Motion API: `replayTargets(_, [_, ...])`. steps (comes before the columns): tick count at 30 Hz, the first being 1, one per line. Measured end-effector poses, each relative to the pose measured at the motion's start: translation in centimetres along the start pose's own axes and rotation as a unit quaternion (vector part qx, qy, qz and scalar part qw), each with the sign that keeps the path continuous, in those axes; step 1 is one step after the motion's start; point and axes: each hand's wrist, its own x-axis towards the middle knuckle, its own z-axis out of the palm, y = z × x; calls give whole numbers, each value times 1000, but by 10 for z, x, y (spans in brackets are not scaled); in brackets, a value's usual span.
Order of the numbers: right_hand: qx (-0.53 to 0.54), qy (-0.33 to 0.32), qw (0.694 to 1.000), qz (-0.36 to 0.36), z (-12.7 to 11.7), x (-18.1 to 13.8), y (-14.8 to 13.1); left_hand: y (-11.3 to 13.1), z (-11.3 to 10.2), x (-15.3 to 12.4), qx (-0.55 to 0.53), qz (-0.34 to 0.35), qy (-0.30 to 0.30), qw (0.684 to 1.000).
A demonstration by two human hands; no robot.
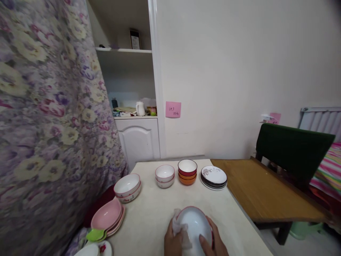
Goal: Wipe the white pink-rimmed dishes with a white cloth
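Low over the near edge of the table, a white bowl with a red rim (195, 224) is tilted so that its inside faces me. My right hand (214, 241) grips its right side, thumb inside the bowl and fingers round the outer wall. A crumpled white tissue or cloth (183, 229) is pinched in my left hand (172, 240) and folds over the bowl's left rim. Beyond the hands stand two white bowls with pink rims (165, 174), a stack of red and orange bowls (187, 172) and a pile of dark-edged plates (214, 176).
Along the table's left side are large white bowls (128, 186), pink leaf-shaped dishes (106, 215) and white plates (106, 248), cut off below. A floral curtain (53, 124) hangs beside them. To the right stand a brown board (266, 188) and a dark green chair back (290, 145).
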Motion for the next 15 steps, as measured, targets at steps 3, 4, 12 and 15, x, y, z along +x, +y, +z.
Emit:
replayTargets(3, [73, -26, 997, -29, 1, -2, 0, 0, 4, -1, 14, -6, -14, 1000])
replayTargets(4, [100, -60, 993, -24, -2, -2, -4, 4, 5, 1, 35, -10, -41, 999])
replayTargets(12, [81, -115, 983, 117, -11, -8, -48, 16, 14, 10, 92, -39, -34, 994])
replayTargets(15, [85, -97, 987, 99, -6, -7, -38, 7, 15, 6, 75, -47, -19, 996])
